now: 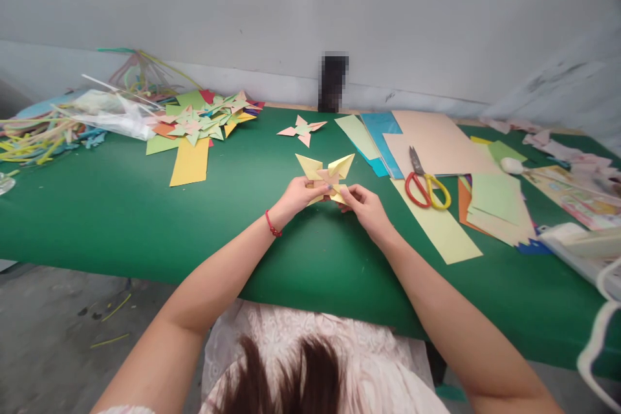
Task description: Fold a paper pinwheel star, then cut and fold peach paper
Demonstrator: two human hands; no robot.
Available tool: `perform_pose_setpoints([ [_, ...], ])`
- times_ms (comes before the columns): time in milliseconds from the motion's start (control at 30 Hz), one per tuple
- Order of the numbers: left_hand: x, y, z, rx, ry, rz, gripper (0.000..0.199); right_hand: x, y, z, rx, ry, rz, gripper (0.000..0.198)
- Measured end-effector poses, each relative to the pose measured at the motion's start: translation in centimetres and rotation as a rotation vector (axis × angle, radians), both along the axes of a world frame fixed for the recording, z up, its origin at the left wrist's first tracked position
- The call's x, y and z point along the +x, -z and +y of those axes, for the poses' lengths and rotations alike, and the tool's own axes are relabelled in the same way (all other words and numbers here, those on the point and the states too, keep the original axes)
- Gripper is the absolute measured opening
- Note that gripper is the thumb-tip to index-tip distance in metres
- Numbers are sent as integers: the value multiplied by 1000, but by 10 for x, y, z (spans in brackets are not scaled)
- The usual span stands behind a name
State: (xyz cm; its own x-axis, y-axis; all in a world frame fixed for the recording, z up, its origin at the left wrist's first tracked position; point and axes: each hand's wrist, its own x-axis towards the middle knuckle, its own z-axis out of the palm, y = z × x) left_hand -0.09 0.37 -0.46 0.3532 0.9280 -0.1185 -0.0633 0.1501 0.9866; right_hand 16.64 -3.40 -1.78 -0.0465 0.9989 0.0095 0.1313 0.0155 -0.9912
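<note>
Between my hands, above the green table, is a folded paper star [328, 174] in pale yellow and peach, with pointed yellow tips at its upper corners. My left hand [301, 194] pinches its left side, thumb lying across the peach middle. At the lower right corner, my right hand [359, 202] grips a yellow point between thumb and fingers. The fingers beneath the paper are partly hidden. Farther back on the table lies a finished-looking pink and green paper star [301, 130], apart from both hands.
Scissors [427, 187] with red and yellow handles rest at right on a pale yellow strip [441, 226]. Large peach sheets [436, 142] lie behind them. A pile of paper stars [204, 118], a yellow sheet [190, 165] and coloured strips [43, 136] spread across the left.
</note>
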Motion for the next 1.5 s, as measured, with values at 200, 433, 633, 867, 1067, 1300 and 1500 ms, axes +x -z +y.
perform_pose_setpoints([
  [200,0,-4,-2,8,5,21,27,1,2,-1,22,-10,25,31],
  [433,2,-7,-4,53,24,12,30,0,3,-1,70,20,-11,32],
  [633,3,-6,-4,30,13,-1,29,-1,4,-2,25,-9,30,32],
  [867,1,-8,-5,53,39,59,28,-4,2,-3,-41,-40,122,30],
  [1067,1,-1,-3,121,80,106,31,-3,6,-1,-16,-13,97,30],
  [1300,1,7,-1,198,84,116,35,-3,9,0,-6,-12,85,32],
  [1500,0,4,-2,234,59,149,29,-2,10,-1,7,-24,89,32],
])
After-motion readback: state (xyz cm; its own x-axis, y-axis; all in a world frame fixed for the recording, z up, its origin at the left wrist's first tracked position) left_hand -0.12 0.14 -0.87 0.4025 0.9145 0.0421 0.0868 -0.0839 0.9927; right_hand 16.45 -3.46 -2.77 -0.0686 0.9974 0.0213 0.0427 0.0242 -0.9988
